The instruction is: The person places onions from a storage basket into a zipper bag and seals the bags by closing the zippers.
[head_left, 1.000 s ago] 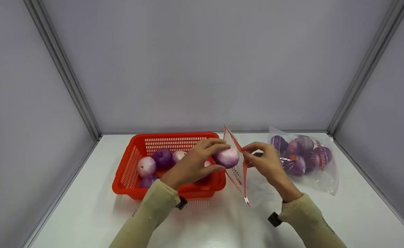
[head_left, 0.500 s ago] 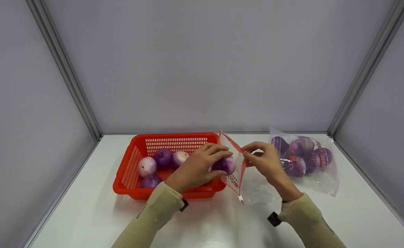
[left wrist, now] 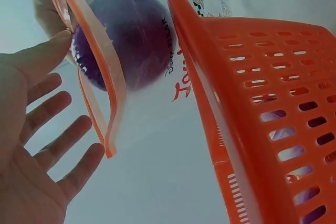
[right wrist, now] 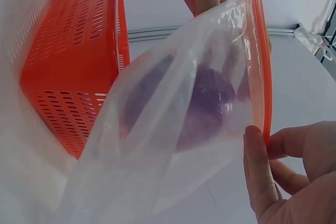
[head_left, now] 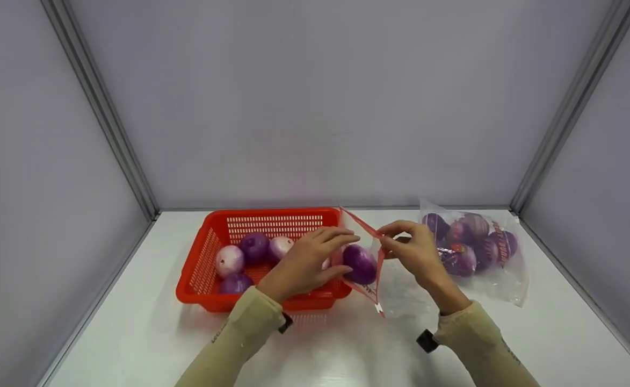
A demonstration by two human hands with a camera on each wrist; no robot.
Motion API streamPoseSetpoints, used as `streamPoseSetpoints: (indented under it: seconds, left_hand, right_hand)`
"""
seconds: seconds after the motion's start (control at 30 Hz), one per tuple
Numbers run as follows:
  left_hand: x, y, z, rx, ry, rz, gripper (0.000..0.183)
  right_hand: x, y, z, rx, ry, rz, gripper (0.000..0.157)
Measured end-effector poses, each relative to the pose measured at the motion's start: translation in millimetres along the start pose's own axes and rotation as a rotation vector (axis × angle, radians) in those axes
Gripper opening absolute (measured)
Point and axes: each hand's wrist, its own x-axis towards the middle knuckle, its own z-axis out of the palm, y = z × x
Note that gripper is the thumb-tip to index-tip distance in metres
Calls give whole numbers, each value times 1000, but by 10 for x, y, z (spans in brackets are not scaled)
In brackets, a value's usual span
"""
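A purple onion (head_left: 360, 264) sits inside the mouth of a clear zip bag (right wrist: 136, 182) with a red zip strip. My left hand (head_left: 306, 260) is beside the bag's opening, its fingers spread and relaxed. In the left wrist view the thumb tip (left wrist: 63, 38) is right at the onion's near side, while the other fingers stand off from it. With thumb and fingers, my right hand (head_left: 414, 248) pinches the right edge of the bag's mouth and keeps it spread. The right wrist view shows the onion dimly through the plastic, beyond those fingers.
A red plastic basket (head_left: 272, 213) with several purple and whitish onions (head_left: 230, 261) stands to the left, its right end against the bag's opening. At the back right lies another clear bag (head_left: 516, 282) filled with several onions. Walls enclose the white table (head_left: 132, 333) behind and at both sides.
My left hand has lowered the onion into the bag's mouth and let it go, its fingers loosening. The bag's mouth has shifted slightly left and down. My right hand has kept its pinch.
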Motion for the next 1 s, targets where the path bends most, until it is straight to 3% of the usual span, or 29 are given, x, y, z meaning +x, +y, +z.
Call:
streamPoseSetpoints:
  seconds: [0.13, 0.3, 0.47, 0.63, 0.87, 1.0]
  left_hand:
    - [-26, -112, -5, -90, 74, -63, 55]
    - [-97, -303, 26, -164, 110, -228, 53]
    - [-178, -464, 98, -175, -13, -387, 59]
    - [-221, -549, 194, -209, -128, -492, 63]
    - [-235, -605, 362, -200, -200, -503, 66]
    - [-251, -613, 421, -175, -287, -530, 71]
  right_hand:
    - [12, -4, -8, -7, 11, 9, 15]
    - [21, -26, -26, -12, 17, 9, 15]
    - [21, -55, -50, -4, 13, 11, 17]
    - [18, -83, -66, -1, 17, 4, 17]
    - [-4, -107, -60, 20, 9, -14, 16]
    - [-16, -109, -52, 17, 15, -24, 16]
